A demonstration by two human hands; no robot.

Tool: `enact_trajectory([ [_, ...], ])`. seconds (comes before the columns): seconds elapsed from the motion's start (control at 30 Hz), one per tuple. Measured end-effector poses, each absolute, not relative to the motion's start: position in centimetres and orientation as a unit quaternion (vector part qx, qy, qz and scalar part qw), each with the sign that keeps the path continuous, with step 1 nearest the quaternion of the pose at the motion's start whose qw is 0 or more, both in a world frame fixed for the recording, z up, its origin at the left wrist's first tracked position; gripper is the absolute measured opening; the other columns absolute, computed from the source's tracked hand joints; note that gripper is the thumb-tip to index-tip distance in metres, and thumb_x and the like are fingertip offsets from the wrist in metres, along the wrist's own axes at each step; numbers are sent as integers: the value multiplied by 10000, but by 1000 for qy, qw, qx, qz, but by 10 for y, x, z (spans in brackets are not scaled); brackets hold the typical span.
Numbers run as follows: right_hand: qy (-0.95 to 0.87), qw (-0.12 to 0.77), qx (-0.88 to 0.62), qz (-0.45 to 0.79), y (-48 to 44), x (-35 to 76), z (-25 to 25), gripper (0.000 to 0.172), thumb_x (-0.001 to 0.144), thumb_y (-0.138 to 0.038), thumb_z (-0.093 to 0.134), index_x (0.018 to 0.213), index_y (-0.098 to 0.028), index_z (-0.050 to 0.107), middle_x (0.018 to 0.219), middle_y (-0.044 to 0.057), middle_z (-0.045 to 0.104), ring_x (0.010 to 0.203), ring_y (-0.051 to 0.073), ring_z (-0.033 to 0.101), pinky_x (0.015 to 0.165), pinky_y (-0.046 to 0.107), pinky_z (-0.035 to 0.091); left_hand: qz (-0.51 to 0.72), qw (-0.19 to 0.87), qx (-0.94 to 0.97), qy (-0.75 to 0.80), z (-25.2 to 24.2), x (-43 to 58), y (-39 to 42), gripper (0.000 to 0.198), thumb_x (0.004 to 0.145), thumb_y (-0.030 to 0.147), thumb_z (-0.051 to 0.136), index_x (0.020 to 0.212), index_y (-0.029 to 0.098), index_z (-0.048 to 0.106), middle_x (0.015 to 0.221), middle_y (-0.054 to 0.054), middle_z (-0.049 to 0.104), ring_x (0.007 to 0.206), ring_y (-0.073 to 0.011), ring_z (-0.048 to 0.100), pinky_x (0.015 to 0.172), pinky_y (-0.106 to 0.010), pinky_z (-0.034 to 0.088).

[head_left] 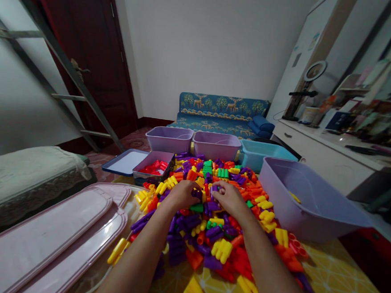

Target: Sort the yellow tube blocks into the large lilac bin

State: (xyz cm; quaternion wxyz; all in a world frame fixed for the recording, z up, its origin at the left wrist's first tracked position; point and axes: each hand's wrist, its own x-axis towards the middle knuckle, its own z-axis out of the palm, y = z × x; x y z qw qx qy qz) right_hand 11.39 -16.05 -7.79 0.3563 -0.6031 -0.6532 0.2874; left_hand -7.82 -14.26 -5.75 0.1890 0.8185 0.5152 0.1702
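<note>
A big heap of plastic tube blocks [221,202] in purple, yellow, orange, red and green covers the yellow tablecloth. Both my hands rest on the middle of the heap. My left hand [183,194] is curled, with its fingers closed round a dark purple block [197,193]. My right hand [229,197] is curled too, pinching a light purple block [214,188] at its fingertips. The two hands are close together, almost touching.
A large purple tub [312,203] stands tilted at the right. Two purple tubs [169,138] and a blue one [262,152] line the back, plus a small box of red blocks [154,166]. Pink lids [49,230] lie at left. A white desk stands right.
</note>
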Motion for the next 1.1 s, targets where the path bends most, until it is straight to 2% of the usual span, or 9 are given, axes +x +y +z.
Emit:
enact_trajectory([
  [0.17,-650,411,-578,273,-159,112,-80,314,751,-272,550,1045,-191,626,529,-60,518,456,122,535,446,215,363,336,308,715,531,-61,-73,-134,192,691,87,638,845,124,746,704,-46,689,681,-178,645,698,-301,525],
  [0.27,-642,444,-561,274,-160,108,-77,360,752,-271,545,1096,-187,612,549,-64,508,464,117,526,459,220,384,467,480,556,493,-66,-71,-129,196,662,52,679,844,110,719,688,-24,659,612,-133,623,665,-299,555],
  [0.33,-638,459,-548,285,-161,105,-74,385,762,-270,533,1132,-184,596,587,-52,538,493,124,556,483,230,415,508,589,454,435,-68,-70,-128,251,636,2,691,864,106,700,703,-16,651,627,-114,633,698,-293,569],
  [0.4,-637,470,-538,291,-163,102,-72,399,770,-269,526,1156,-182,581,625,-39,567,524,134,590,508,240,441,522,650,390,392,-69,-69,-129,294,625,-48,681,879,100,687,710,-17,652,662,-112,654,753,-289,571],
  [0.5,-632,484,-526,298,-165,100,-70,405,774,-272,532,1167,-176,562,675,-22,603,548,141,622,540,255,473,535,674,343,376,-69,-68,-129,300,650,-82,645,891,92,679,745,-40,673,708,-123,678,773,-274,572],
  [0.7,-605,513,-521,314,-166,98,-68,399,763,-281,557,1148,-172,559,746,8,652,572,152,647,596,289,518,526,672,344,392,-70,-68,-129,241,698,-50,645,885,94,691,796,-69,696,687,-136,674,669,-266,581],
  [0.9,-613,518,-511,308,-167,97,-65,379,772,-285,560,1135,-177,572,737,10,656,587,160,654,587,285,523,534,669,356,375,-68,-66,-132,169,703,-13,678,822,106,697,658,-1,620,576,-90,619,604,-239,576],
  [1.0,-613,524,-505,308,-168,96,-64,369,774,-280,559,1128,-175,577,758,18,667,591,156,655,586,277,525,526,665,371,378,-67,-66,-132,131,697,54,724,814,106,697,681,-5,634,537,-84,606,540,-222,558],
  [1.1,-607,530,-505,309,-170,95,-62,365,779,-279,556,1129,-179,578,808,30,688,596,153,660,597,275,533,523,653,390,385,-69,-65,-130,184,674,166,782,828,108,701,688,-12,654,527,-87,602,519,-221,547],
])
